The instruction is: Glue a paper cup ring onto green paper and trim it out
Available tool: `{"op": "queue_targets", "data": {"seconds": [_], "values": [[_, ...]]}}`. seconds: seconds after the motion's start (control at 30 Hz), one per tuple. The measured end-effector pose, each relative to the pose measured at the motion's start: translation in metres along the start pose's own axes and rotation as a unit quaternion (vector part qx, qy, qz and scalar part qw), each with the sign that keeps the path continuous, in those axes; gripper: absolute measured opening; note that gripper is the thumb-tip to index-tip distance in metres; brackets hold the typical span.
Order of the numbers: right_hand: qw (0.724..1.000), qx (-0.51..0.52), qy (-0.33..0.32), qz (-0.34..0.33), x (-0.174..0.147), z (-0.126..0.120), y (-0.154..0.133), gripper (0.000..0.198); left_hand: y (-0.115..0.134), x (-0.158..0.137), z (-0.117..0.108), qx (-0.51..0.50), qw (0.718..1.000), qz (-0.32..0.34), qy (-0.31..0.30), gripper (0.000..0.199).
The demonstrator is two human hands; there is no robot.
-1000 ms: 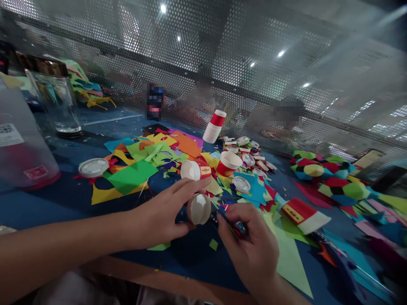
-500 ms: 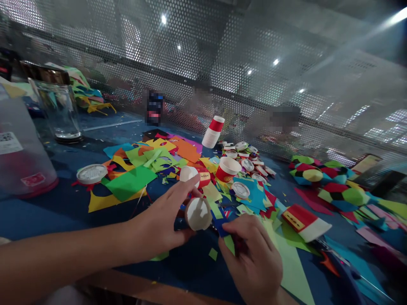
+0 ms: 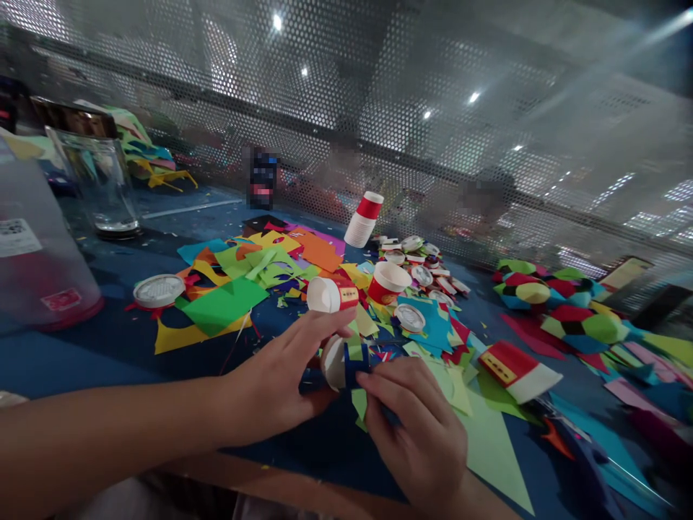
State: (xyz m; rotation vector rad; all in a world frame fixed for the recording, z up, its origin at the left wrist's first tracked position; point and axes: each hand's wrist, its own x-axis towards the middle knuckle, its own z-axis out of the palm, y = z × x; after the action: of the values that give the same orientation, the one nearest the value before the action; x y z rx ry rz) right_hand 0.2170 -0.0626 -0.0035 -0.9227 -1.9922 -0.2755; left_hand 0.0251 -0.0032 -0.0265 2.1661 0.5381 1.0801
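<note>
My left hand is curled around a small white paper cup, its open mouth turned toward me. In the fingertips of my right hand is a blue and light-green paper strip, lying against the cup's side. Just beyond my left fingers, a red and white paper cup lies on its side. Another red and white cup stands upright behind it, and a round metallic-looking lid lies nearby.
Colored paper scraps cover the middle of the blue table. A cup stack and a pile of lidded pieces stand farther back. At left are a glass jar and a frosted container; colorful patchwork balls sit at right.
The cup in my left hand has turned and tilted. My right hand has moved slightly left, bringing the blue and green paper strip onto the cup's side.
</note>
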Motion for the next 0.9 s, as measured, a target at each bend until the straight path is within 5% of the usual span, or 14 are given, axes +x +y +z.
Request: {"op": "queue_targets", "data": {"seconds": [0.2,0.37,0.43,0.5,0.57,0.7,0.9], "values": [[0.999,0.008,-0.041,-0.019,0.004,0.001,-0.003,0.032,0.0,0.001,-0.005,0.019,1.0,0.011,-0.001,0.087],[0.997,0.032,-0.035,0.054,-0.004,-0.001,-0.005,0.03,0.001,0.001,-0.009,0.022,1.0,0.013,-0.004,0.088],[0.989,0.063,-0.003,0.132,-0.008,-0.001,-0.002,0.028,0.002,0.002,-0.009,0.025,1.0,0.013,0.002,0.089],[0.958,0.136,0.025,0.251,-0.01,0.002,0.002,0.025,0.003,0.001,-0.009,0.043,0.999,0.018,0.008,0.088],[0.898,0.257,0.005,0.356,-0.007,0.006,0.005,0.024,0.004,0.001,-0.009,0.072,0.997,0.031,0.008,0.086],[0.779,0.455,-0.071,0.426,0.002,0.013,0.006,0.027,0.004,-0.001,-0.009,0.116,0.991,0.057,-0.013,0.087],[0.734,0.448,-0.073,0.505,0.003,0.015,0.008,0.035,0.008,-0.001,-0.013,0.093,0.989,0.105,-0.052,0.089]]}}
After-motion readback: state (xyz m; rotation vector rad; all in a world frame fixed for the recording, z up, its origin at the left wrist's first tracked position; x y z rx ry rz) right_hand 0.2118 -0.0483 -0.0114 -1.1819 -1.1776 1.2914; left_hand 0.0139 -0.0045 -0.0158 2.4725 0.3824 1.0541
